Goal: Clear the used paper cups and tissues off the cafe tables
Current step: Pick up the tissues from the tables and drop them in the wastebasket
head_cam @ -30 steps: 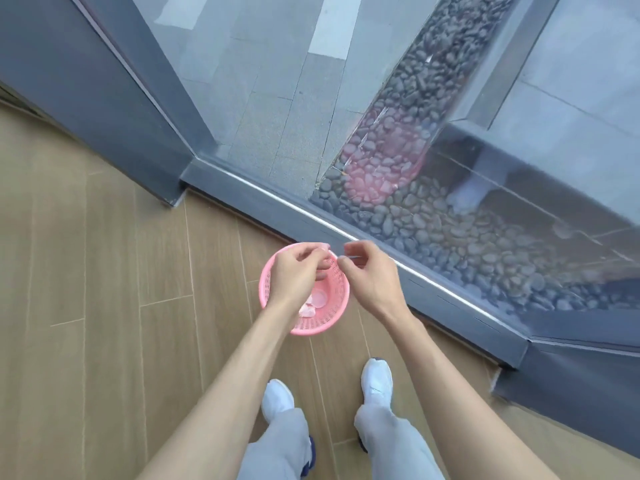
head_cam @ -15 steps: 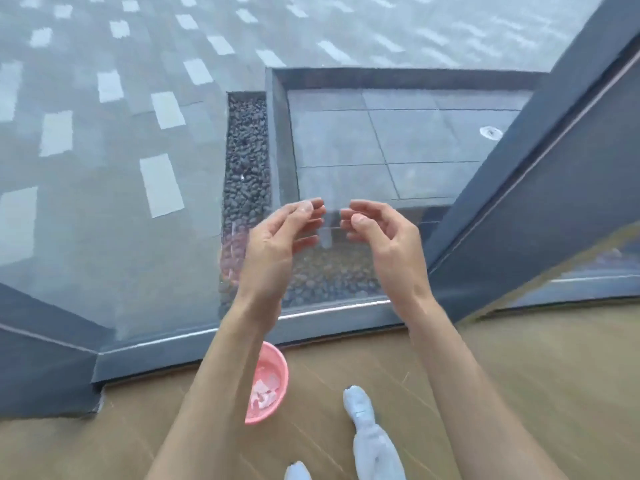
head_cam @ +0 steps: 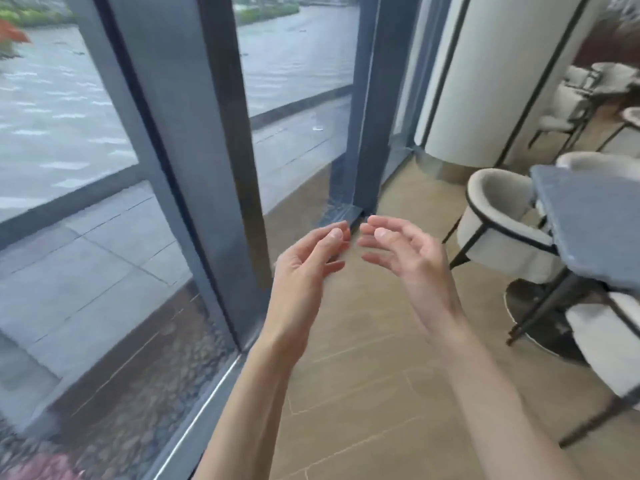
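The grey rectangular cafe table (head_cam: 588, 216) stands at the right edge of the head view, on thin black legs over the light wood-plank floor (head_cam: 363, 393); we see only bare grey on the part of its top that shows (the rest runs out of frame, so cups or tissues there cannot be judged). We note a cream upholstered armchair with black piping (head_cam: 498, 220) just beside the table's near-left side, its seat turned toward the table, and a second cream chair seat (head_cam: 602, 341) partly under the table's near corner. We record both of the person's hands raised in mid-frame, well apart from the table and over the floor. The left hand (head_cam: 308, 265) has its fingers loosely extended, thumb up, holding nothing. The right hand (head_cam: 412, 258) mirrors it, fingers relaxed and slightly curved, also holding nothing. The fingertips of the two hands come near each other without touching. To the left we log a dark grey metal window frame (head_cam: 207, 150) with glass on either side, grey paving and a strip of pebbles (head_cam: 138, 410) outside. A white round column (head_cam: 485, 81) rises behind the chairs, with more chairs further back at upper right, blurred.
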`<state>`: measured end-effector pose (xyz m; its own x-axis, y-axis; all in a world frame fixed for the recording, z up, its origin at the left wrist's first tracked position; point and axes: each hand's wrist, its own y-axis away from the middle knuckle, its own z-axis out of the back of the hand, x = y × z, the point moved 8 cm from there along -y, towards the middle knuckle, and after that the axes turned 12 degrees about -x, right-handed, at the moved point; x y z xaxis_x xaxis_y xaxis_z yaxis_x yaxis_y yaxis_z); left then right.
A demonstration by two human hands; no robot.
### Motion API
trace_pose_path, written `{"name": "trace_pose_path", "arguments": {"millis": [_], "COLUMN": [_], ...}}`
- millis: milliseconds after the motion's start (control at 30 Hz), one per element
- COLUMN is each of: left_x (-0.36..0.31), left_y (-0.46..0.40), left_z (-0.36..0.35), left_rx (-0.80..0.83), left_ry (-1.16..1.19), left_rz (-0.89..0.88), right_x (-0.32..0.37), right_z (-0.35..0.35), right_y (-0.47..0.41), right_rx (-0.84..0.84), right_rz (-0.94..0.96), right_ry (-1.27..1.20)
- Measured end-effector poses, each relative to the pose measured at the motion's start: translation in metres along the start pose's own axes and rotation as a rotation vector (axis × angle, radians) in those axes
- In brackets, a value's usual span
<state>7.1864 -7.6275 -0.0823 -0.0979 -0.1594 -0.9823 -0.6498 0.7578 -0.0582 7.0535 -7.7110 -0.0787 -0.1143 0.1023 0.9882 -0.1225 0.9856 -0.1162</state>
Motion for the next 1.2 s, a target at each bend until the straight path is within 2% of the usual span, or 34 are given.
{"name": "trace_pose_path", "arguments": {"millis": [267,567,700,833,1200], "left_x": [-0.018,-0.038,-0.064,-0.083,-0.033], "left_y": [0.097,0.255,0.293,0.315,0.330], "left_z": [-0.283,-0.529,-0.619,-0.679,-0.825], "left_rx": [0.396,0.702,0.816,0.898,1.067], "left_ry": [0.092,0.241,0.231,0.281,0.289], "left_rz": [-0.009,0.104,0.080,0.060,0.134], "right_x": [0.082,0.175,0.221,0.252,0.245], "right_z": [0.304,0.586,0.662,0.715,0.831], "right_y": [-0.007,0.051,0.055,0.053,0.004], "right_rx": [-0.461,-0.802,-0.871,-0.953,-1.110], "right_rz": [0.072,0.196,0.268,0.326,0.354], "right_ry": [-0.032,-0.077,0.011,0.012,0.060]}}
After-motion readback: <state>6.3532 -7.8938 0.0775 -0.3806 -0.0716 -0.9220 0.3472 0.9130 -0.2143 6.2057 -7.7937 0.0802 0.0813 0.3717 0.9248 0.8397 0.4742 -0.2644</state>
